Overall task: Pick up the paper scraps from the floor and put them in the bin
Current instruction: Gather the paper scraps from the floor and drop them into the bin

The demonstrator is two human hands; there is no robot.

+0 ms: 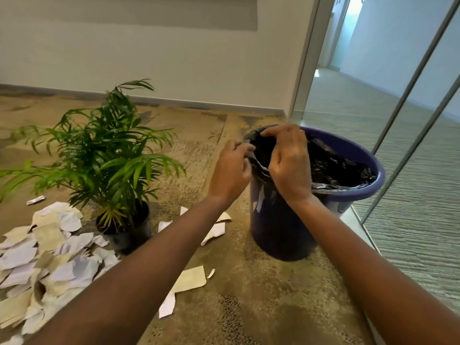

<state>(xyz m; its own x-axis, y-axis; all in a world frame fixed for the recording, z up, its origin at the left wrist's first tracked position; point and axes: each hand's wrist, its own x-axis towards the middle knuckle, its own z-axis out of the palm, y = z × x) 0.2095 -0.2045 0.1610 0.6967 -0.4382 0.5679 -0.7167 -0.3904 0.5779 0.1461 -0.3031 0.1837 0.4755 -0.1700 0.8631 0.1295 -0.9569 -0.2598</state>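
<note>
Both hands' fingers (270,131) pinch the bin (358,155) liner (331,165) (scraps (49,257) lie apart).

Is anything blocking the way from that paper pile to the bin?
Yes: the potted plant stands on the floor between the paper pile and the bin. Both hands are at the bin's black liner.

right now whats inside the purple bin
A crumpled black bin liner lines the purple bin. Both hands pinch it at the near rim. The bottom is hidden, so any scraps inside cannot be seen.

free: carpet (261,307) before bin (353,150) — open | blocked: potted plant (104,155) left; glass wall (410,135) right
</note>
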